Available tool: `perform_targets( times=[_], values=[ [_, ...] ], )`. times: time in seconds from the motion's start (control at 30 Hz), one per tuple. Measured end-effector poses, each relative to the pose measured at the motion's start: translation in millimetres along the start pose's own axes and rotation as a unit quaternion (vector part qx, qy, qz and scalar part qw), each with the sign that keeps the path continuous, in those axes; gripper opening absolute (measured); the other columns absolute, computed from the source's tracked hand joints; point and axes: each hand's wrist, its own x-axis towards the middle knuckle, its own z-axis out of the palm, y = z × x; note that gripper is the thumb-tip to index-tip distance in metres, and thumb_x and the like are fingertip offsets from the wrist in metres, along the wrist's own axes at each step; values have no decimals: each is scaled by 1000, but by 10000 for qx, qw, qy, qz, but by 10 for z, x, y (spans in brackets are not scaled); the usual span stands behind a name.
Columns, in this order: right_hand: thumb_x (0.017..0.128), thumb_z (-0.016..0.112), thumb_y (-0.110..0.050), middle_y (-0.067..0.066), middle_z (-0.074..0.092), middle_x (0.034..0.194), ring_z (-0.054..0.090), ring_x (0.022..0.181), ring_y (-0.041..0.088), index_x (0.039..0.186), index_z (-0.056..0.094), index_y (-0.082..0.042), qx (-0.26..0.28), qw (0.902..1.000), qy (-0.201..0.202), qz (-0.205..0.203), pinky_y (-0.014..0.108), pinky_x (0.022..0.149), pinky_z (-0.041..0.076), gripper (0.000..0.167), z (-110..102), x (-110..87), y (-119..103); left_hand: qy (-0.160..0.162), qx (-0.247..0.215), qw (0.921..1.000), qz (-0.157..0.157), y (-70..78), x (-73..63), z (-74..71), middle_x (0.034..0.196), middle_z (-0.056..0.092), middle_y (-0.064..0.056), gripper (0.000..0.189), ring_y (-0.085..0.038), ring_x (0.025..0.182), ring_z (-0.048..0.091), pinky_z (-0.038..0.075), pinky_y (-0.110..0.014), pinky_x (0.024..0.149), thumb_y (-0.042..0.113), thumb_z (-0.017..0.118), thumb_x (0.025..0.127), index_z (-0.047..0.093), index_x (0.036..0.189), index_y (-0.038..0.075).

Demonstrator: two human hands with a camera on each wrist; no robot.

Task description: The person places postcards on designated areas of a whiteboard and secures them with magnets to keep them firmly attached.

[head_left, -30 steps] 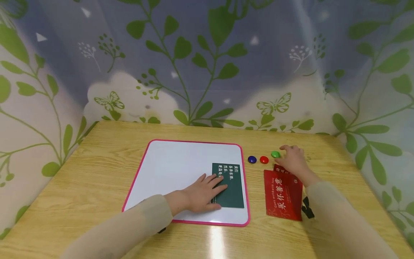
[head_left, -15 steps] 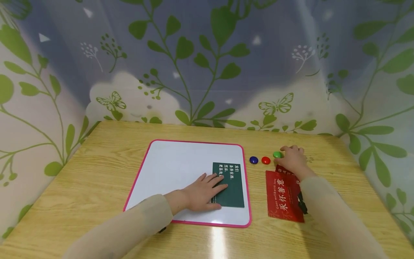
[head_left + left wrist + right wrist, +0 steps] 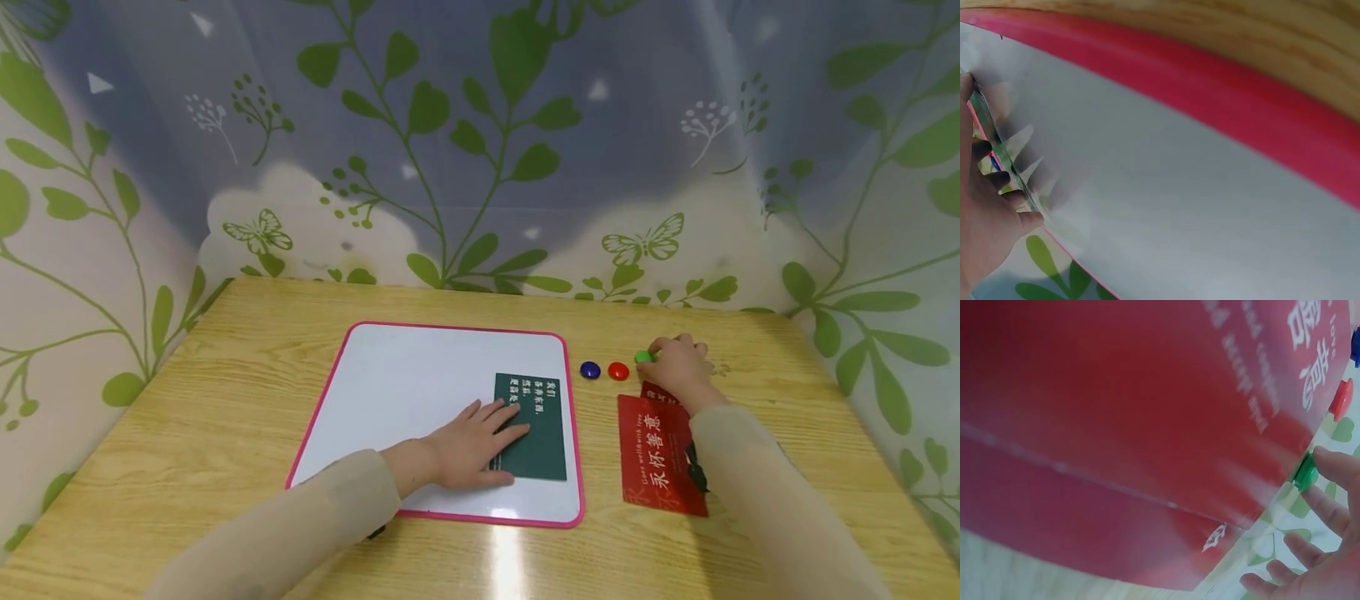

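Note:
On the whiteboard [image 3: 408, 379] with its pink frame, my left hand [image 3: 467, 450] lies with fingers spread. Its fingertips rest on a dark green card [image 3: 542, 433] printed with white characters. Thumb and index finger of my right hand [image 3: 681, 372] pinch a round green magnet [image 3: 642, 357]. In the right wrist view, the two fingertips sit on either side of the green magnet [image 3: 1307, 474], and the other fingers are spread. Left of it on the table are a red magnet [image 3: 618, 372] and a blue magnet [image 3: 590, 370].
Below my right hand lies a red card [image 3: 645, 467] with white characters, overlapping another red card [image 3: 660, 393] partly hidden by the hand. A black piece [image 3: 696, 471] shows beside the right sleeve. A leaf-patterned curtain [image 3: 480, 167] stands behind the wooden table [image 3: 247, 375].
My right thumb and index finger have closed in on the green magnet, covering more of it. The left hand stays in place on the green card.

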Motion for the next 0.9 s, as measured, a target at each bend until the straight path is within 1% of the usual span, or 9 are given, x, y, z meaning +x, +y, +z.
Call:
perform_targets(
  times=[0.1, 0.27, 0.33, 0.4, 0.5, 0.63, 0.9],
  values=[
    [91, 56, -27, 38, 28, 134, 26, 117, 54, 121, 52, 6, 21, 10000, 27, 19, 72, 89, 27, 45, 3, 0, -22, 52, 122, 9999, -95, 11, -17, -8, 158, 16, -5, 73, -28, 146, 12, 12, -47, 118, 59, 43, 91, 23, 149, 21],
    [90, 56, -25, 38, 25, 136, 22, 120, 54, 118, 53, 9, 117, 9999, 63, 20, 72, 90, 25, 44, -3, -9, -36, 145, 403, 9978, -507, 29, -44, -31, 157, 17, -7, 74, -31, 145, 13, 10, -49, 118, 60, 41, 91, 24, 149, 18],
    [90, 56, -25, 38, 24, 136, 21, 121, 54, 116, 54, 10, 169, 9998, 76, 17, 72, 90, 25, 44, -13, -16, -41, 107, 492, 9965, -661, 32, -49, -34, 157, 18, -8, 73, -31, 145, 13, 10, -50, 118, 59, 39, 92, 24, 149, 17],
    [89, 56, -26, 38, 23, 137, 20, 122, 54, 116, 54, 10, 220, 9997, 98, 13, 72, 89, 25, 44, -22, -16, -48, 74, 580, 9956, -738, 28, -53, -29, 157, 19, -8, 71, -30, 145, 14, 10, -51, 117, 59, 39, 93, 25, 149, 17],
    [89, 57, -27, 37, 22, 138, 18, 123, 54, 116, 54, 9, 253, 9996, 135, 25, 71, 90, 25, 45, -47, -20, -58, 41, 641, 9951, -758, 22, -55, -18, 157, 19, -8, 71, -30, 145, 15, 10, -52, 117, 59, 37, 93, 24, 149, 17],
    [89, 57, -28, 36, 19, 141, 16, 127, 54, 118, 54, 8, 231, 9996, 161, 24, 70, 91, 24, 46, -86, -21, -82, 34, 593, 9954, -749, 11, -59, -16, 157, 18, -7, 72, -31, 145, 14, 9, -54, 116, 60, 38, 92, 23, 149, 19],
    [88, 61, -31, 34, 12, 147, 7, 132, 55, 114, 57, 7, 242, 9994, 185, -169, 77, 94, 16, 46, -158, -57, -175, -51, 391, 9960, -807, 23, -71, -30, 157, 16, -8, 75, -31, 146, 12, 9, -53, 116, 62, 41, 90, 23, 150, 20]
  ],
)
